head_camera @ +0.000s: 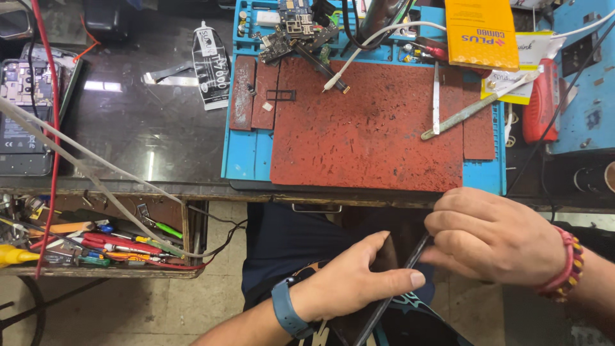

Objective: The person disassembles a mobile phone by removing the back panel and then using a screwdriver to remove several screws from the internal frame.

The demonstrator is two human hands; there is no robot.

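Hard to see much of the thin dark phone (384, 282) here, it's edge-on to the camera and the lower end runs off the bottom of the frame, with most of its back hidden by the left hand (359, 279). Can't tell whether it's a whole phone or just a screen panel. It's held down in the lap, below the front edge of the desk (154, 134), not on the desk at all.

Left hand comes up from below, blue wrist band (286, 309) showing, thumb laid flat along the near face and fingers wrapped behind, so it's clamped on the phone. Right hand (490, 237) reaches in from the right with a red beaded bracelet (567, 264) on the wrist, fingers curled in and pinched together at the phone's top corner. The fingertips are tucked under, so whether they hold a small tool there I can't make out.

Up on the desk, the red work mat (371, 128) on its blue base is mostly bare in the middle, with a metal spudger (474, 107) lying near its right edge, a circuit board (291, 32) at the top and a yellow box (480, 32) beyond it. An open drawer (96, 243) full of screwdrivers sits to the left, well apart from both hands, and another opened phone (25, 115) lies cut off at the far left edge
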